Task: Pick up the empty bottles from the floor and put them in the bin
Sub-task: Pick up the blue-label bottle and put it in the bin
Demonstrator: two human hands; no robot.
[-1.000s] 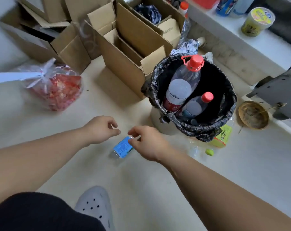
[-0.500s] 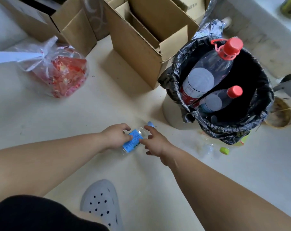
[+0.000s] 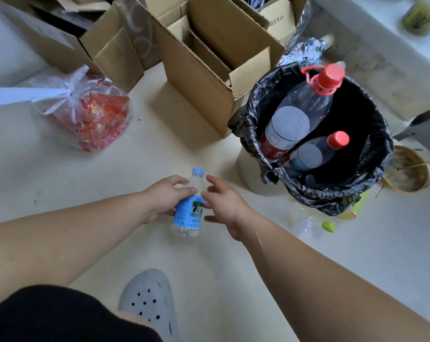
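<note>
My left hand [image 3: 165,198] is wrapped around a small clear bottle with a blue label and blue cap [image 3: 189,212], held upright just above the floor. Right beside the bottle, my right hand [image 3: 223,203] has its fingers spread and touches or nearly touches the bottle's side. The bin [image 3: 252,174], lined with a black bag, stands to the right and holds a large red-capped bottle [image 3: 297,114] and a smaller red-capped bottle [image 3: 315,153]. Another clear bottle with a yellow-green cap [image 3: 315,224] lies on the floor in front of the bin.
Open cardboard boxes [image 3: 204,77] stand behind and left of the bin. A clear plastic bag with red contents [image 3: 90,117] lies at the left. A round bowl [image 3: 406,171] sits right of the bin. My grey clog [image 3: 150,299] is at the bottom.
The blue-labelled bottle lay on the floor between my hands; my left hand has taken hold of it and stood it upright, lifted. My right hand has opened beside it.
</note>
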